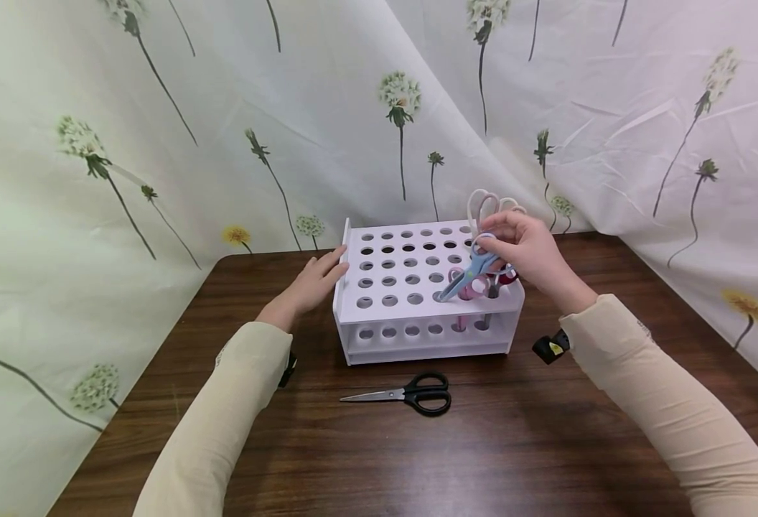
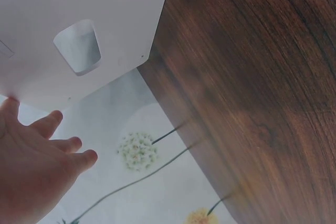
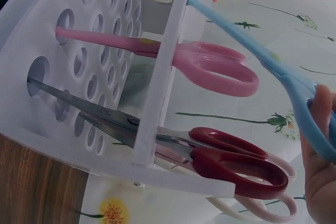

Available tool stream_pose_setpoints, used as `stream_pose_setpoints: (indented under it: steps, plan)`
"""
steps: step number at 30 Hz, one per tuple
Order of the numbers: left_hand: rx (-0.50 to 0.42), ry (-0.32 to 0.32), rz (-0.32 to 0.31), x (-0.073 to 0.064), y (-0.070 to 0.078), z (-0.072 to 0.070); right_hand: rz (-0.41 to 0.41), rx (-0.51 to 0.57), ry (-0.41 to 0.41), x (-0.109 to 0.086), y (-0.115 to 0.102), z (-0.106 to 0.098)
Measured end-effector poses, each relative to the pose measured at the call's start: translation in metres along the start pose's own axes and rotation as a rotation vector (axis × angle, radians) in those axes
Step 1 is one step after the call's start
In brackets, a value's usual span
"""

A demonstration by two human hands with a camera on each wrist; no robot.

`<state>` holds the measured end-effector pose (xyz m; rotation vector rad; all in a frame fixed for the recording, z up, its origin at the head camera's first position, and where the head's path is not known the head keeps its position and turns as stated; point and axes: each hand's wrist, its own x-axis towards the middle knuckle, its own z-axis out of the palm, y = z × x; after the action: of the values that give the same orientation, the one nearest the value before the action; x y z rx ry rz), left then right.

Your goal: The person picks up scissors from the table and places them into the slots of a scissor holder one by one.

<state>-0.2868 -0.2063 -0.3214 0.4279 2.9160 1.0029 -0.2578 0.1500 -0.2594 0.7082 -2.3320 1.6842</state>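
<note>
My right hand (image 1: 529, 248) pinches light blue scissors (image 1: 474, 271) by their handle loops. Their blades slant down, the tip at a front-row hole of a white rack (image 1: 405, 311). Beside that hole stand pink scissors (image 3: 223, 74), blades down through the rack. Dark red-handled scissors (image 3: 236, 167) occupy the neighbouring corner hole. Pale handles (image 1: 472, 212) rise behind my right hand, partly hidden by it. With fingers extended, my left hand (image 1: 311, 283) touches the rack's left side panel (image 2: 126, 30).
Black-handled scissors (image 1: 427, 394) lie on the brown wooden table (image 1: 366, 452) in front of the rack, blades pointing left. A white cloth with printed dandelions (image 1: 347, 129) hangs behind and beside the table.
</note>
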Motion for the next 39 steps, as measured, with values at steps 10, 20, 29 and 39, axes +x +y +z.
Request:
stream_pose_setpoints:
  steps: [10, 20, 29, 39]
  plan:
    - [-0.009, 0.007, -0.006, 0.000, 0.001, 0.001, 0.027, 0.028, -0.108, 0.000, 0.000, 0.002]
    - [-0.002, 0.015, 0.015, 0.001, 0.000, 0.000, 0.106, 0.194, -0.258, 0.000, -0.001, 0.004]
    - [-0.005, 0.009, 0.010, 0.000, 0.001, -0.001, 0.130, 0.131, -0.319, -0.003, 0.004, 0.012]
    - [-0.014, 0.014, 0.013, 0.000, 0.002, 0.000, 0.201, 0.124, -0.439, -0.007, 0.011, 0.021]
